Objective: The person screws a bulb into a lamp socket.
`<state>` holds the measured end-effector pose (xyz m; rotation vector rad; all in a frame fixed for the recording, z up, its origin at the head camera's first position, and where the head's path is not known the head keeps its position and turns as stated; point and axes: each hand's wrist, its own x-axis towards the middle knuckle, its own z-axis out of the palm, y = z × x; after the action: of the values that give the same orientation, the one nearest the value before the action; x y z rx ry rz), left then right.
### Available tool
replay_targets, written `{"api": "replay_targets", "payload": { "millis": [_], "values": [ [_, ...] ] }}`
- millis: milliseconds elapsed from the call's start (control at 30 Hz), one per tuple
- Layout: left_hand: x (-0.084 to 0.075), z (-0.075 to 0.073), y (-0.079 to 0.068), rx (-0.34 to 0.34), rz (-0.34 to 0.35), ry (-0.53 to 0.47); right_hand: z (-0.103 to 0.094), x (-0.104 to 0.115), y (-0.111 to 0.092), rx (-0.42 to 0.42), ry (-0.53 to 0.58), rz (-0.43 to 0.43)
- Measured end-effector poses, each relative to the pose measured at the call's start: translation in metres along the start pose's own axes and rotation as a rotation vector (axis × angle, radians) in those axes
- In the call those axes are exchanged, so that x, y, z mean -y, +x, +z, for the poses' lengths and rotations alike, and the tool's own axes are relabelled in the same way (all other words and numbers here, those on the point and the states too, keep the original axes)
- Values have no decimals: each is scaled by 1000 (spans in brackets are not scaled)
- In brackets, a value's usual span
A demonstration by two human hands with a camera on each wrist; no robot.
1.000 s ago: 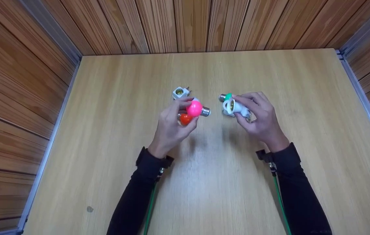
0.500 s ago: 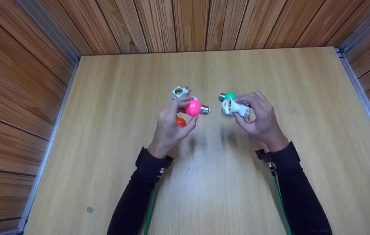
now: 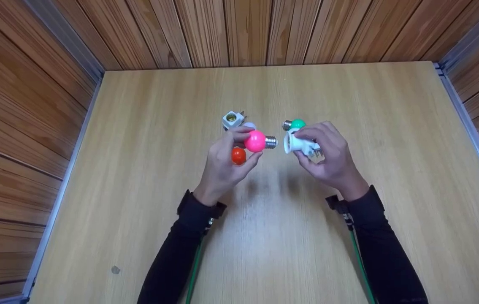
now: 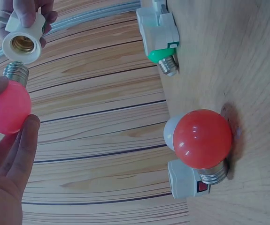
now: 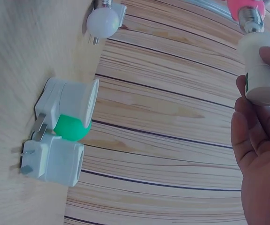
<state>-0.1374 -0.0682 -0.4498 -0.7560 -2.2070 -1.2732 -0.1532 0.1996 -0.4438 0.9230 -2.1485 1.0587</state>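
Observation:
My left hand [image 3: 227, 166] pinches a pink light bulb [image 3: 255, 141] by its round globe, with the metal screw base pointing right. Facing it, my right hand [image 3: 328, 156] grips a white lamp socket [image 3: 295, 143] with plug prongs at its far end. The socket's threaded mouth is turned toward the bulb. In the head view a small gap separates base and mouth; the left wrist view shows the bulb base [image 4: 16, 72] right by the socket opening [image 4: 23, 44]. A red bulb [image 3: 238, 156] lies on the table beneath my left hand.
Beyond my left hand are a square white socket [image 3: 233, 120] and a partly hidden white bulb [image 3: 249, 125]. A green bulb [image 3: 297, 123] lies behind my right hand, between two more white sockets [image 5: 66, 101] in the right wrist view. Wood-plank walls [image 3: 247, 33] enclose the table.
The socket in my right hand has moved left and turned its mouth toward the bulb. My left hand has shifted slightly right with the pink bulb, so the two are closer.

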Motion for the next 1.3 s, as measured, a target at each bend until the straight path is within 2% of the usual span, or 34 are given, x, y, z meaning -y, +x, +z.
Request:
{"api": "replay_targets", "payload": {
  "millis": [700, 1033, 1300],
  "values": [
    [-8, 11, -4, 18, 21, 26, 11, 12, -1, 43, -13, -26],
    [-8, 12, -3, 12, 66, 22, 10, 12, -1, 43, -16, -19],
    [-9, 12, -3, -12, 125, 75, 11, 11, -1, 29, 0, -17]
  ]
}}
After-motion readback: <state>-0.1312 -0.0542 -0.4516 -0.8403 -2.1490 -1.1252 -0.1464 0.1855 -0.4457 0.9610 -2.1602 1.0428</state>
